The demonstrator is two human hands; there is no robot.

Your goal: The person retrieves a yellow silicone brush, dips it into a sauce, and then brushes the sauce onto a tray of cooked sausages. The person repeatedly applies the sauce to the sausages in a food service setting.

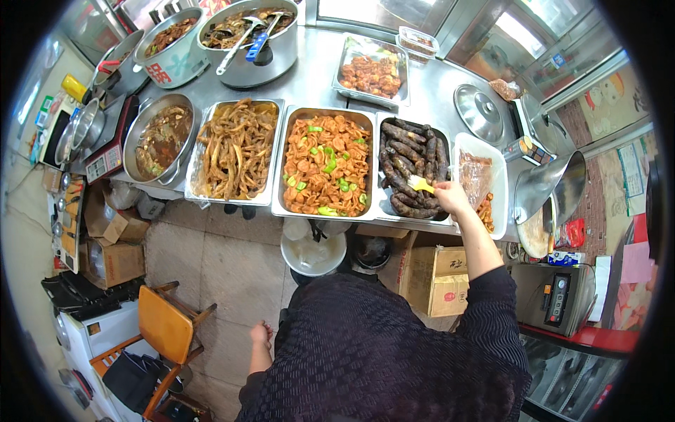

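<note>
My right hand grips a yellow basting brush, whose pale bristles rest over dark sausages in a steel tray. Left of that tray stands a steel tray of reddish sliced food with green pepper pieces. Farther left, another tray holds brown braised strips, perhaps duck necks or similar meat. A white plastic tub with plastic-wrapped food is just right of the sausages. My left hand hangs low beside my body over the floor, its fingers curled, with nothing visible in it.
Pots of stewed food, one with ladles, stand at the back left. An oval pan and a scale are at the left. A steel lid lies at the back right. Below are a bucket, a cardboard box and a wooden chair.
</note>
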